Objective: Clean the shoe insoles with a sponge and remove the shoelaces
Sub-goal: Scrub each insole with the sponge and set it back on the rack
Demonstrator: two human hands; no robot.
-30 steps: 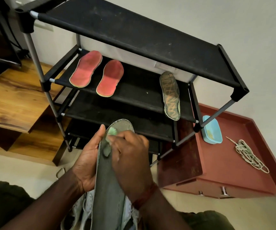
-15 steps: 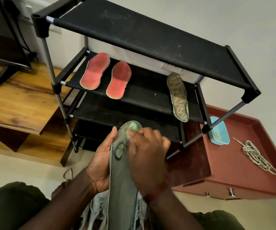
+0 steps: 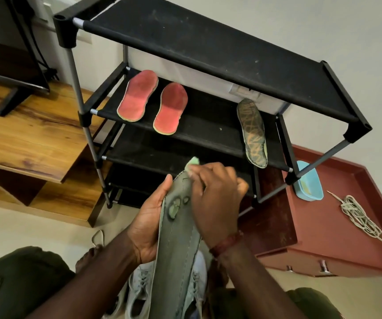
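My left hand (image 3: 149, 223) grips a long grey-green insole (image 3: 176, 245) along its left edge, holding it upright in front of me. My right hand (image 3: 215, 199) pinches a small light-green sponge (image 3: 192, 163) and presses it against the insole's top end. Wet spots show on the insole just below the sponge. Two red insoles (image 3: 153, 102) lie side by side on the second shelf of a black shoe rack (image 3: 208, 42). A patterned dark insole (image 3: 253, 132) lies at that shelf's right end. Removed pale shoelaces (image 3: 360, 217) sit in a bundle on the red cabinet (image 3: 337, 245).
A light-blue tub (image 3: 309, 187) stands on the red cabinet beside the rack's right leg. Light grey laced sneakers (image 3: 139, 288) rest on the floor under the insole, between my knees. A wooden stand (image 3: 24, 139) with a screen's foot is on the left.
My right hand slid the sponge up the insole, from below the tip to its top edge, leaving wet marks behind. The camera view drifted left, so everything sits further right.
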